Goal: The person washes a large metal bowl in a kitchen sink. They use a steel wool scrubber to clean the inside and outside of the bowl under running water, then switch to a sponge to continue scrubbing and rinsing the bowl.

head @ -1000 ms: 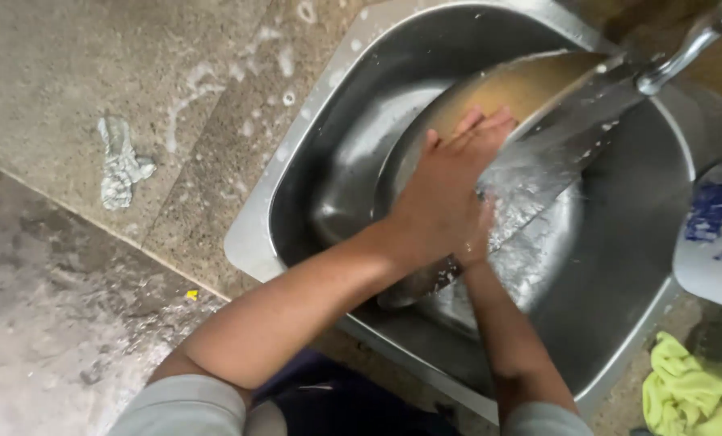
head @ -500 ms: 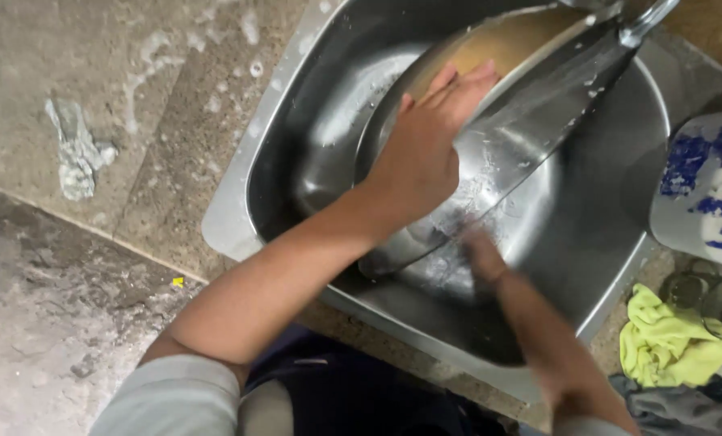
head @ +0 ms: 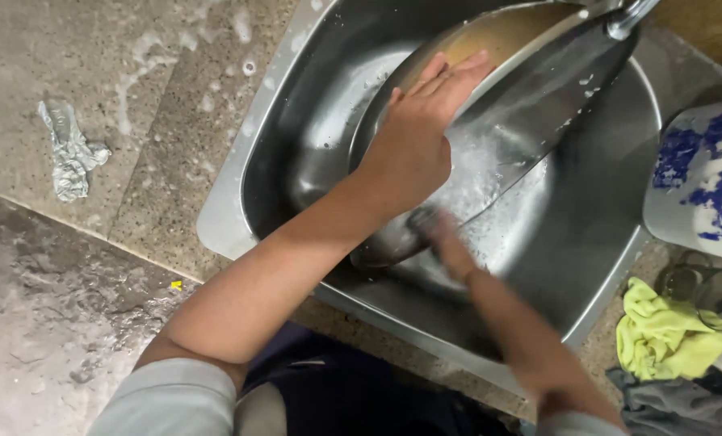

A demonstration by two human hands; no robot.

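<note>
Right hand [head: 446, 242] blurred, perhaps scrubbing pan [head: 531, 89].

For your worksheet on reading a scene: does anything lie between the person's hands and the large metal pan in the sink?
Nothing visible does. The left hand lies flat on the metal pan; the blurred right hand touches its lower edge inside the sink.

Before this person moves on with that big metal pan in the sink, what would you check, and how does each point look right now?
1. Left hand flat on the large round steel pan, steadying it: ok.
2. Pan tilted, resting inside the steel sink: ok.
3. Right hand at the pan's lower edge: blurred, grip cannot tell.
4. Tap spout above the pan: whether water is running, cannot tell.
5. Pan free of soap: not ok, suds show.
6. Yellow-green cloth lying beside the sink: ok.
</note>
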